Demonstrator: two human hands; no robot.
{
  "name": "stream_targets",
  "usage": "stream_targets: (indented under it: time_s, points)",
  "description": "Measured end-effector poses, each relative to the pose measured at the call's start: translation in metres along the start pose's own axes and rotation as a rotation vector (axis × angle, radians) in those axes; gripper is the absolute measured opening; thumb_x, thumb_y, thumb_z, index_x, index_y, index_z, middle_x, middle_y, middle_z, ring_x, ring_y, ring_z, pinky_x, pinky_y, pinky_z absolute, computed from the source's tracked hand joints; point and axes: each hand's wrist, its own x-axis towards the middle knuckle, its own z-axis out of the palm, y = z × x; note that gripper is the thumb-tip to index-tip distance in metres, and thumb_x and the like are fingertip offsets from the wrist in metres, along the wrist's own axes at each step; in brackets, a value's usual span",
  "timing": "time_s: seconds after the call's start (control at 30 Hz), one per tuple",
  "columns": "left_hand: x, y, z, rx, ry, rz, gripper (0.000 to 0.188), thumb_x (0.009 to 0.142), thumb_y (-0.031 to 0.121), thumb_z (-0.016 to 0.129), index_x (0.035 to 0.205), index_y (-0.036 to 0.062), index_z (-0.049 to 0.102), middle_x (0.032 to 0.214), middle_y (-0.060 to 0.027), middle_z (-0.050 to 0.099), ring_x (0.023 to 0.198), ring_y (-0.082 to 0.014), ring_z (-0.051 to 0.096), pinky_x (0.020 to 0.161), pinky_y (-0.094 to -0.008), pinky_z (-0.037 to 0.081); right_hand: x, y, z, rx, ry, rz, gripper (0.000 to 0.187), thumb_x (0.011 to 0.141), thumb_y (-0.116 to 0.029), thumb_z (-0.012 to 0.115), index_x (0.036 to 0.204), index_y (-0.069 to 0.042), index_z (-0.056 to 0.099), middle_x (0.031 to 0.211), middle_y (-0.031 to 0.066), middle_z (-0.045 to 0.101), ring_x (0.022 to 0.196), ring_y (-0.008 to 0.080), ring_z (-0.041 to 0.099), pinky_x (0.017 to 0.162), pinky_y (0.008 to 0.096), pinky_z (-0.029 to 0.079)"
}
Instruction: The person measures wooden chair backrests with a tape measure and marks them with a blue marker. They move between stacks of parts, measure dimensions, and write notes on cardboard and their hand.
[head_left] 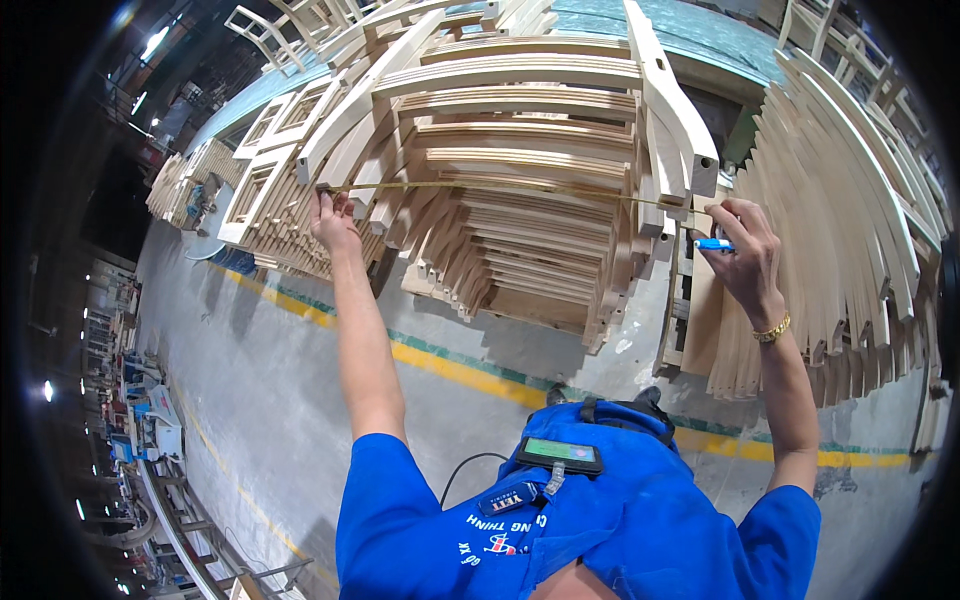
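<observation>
A thin yellow tape measure [430,184] is stretched across the front of a stack of pale wooden frames [510,75], which have curved side posts joined by crosspieces. At its left end, my left hand [335,222] pinches the tape beside a post's lower end. My right hand [745,245] is closed near the tape's right end, just beyond the right-hand posts. A blue and white pen [714,245] sticks out from its fingers. Whether the tape's case lies inside that hand I cannot tell.
Curved wooden pieces [830,220] stand in a dense row at the right. Smaller wooden frames [270,190] are piled at the left. Behind the stack runs a pale green-blue surface [580,18]. Yellow and green lines [465,374] cross the grey floor near my feet.
</observation>
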Motion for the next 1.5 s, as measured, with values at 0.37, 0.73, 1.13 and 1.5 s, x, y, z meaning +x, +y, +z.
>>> stream_targets:
  time_s: [0.37, 0.73, 1.13, 1.5]
  points:
    - [0.004, 0.005, -0.007, 0.028, -0.042, 0.012, 0.025, 0.094, 0.009, 0.049, 0.118, 0.0078, 0.053, 0.095, -0.0048, 0.059, 0.077, -0.0177, 0.06, 0.061, -0.0296, 0.05, 0.005, 0.001, 0.001, 0.028, 0.008, -0.005, 0.034, 0.064, -0.018, 0.078, 0.093, -0.005, 0.065, 0.09, 0.0096, 0.059, 0.082, 0.0254, 0.059, 0.064, 0.0344, 0.05]
    - [0.0, -0.016, -0.016, -0.031, 0.016, 0.067, 0.024, 0.091, 0.005, 0.052, 0.114, 0.0055, 0.057, 0.093, -0.0028, 0.061, 0.071, -0.0116, 0.059, 0.057, -0.0234, 0.049, 0.005, -0.013, 0.001, 0.052, -0.073, 0.013, 0.032, 0.064, -0.013, 0.078, 0.091, -0.002, 0.064, 0.089, 0.0122, 0.059, 0.078, 0.0262, 0.059, 0.065, 0.0353, 0.049]
    - [0.016, -0.024, -0.041, 0.474, -0.004, 0.026, 0.015, 0.084, 0.004, 0.054, 0.098, 0.0017, 0.061, 0.083, -0.0026, 0.059, 0.063, -0.0105, 0.054, 0.054, -0.0245, 0.044, -0.02, -0.018, 0.018, 0.089, -0.162, 0.063, 0.033, 0.065, -0.017, 0.076, 0.094, -0.005, 0.065, 0.092, 0.0112, 0.061, 0.075, 0.0253, 0.061, 0.064, 0.0358, 0.05]
    - [0.006, -0.052, -0.027, 0.227, 0.007, -0.148, 0.008, 0.092, 0.008, 0.052, 0.097, 0.0042, 0.055, 0.08, -0.0076, 0.063, 0.065, -0.0152, 0.061, 0.053, -0.0259, 0.048, -0.029, -0.008, 0.024, 0.028, -0.196, 0.155, 0.038, 0.063, -0.022, 0.079, 0.096, -0.011, 0.065, 0.089, 0.0042, 0.06, 0.08, 0.02, 0.06, 0.061, 0.0326, 0.051]
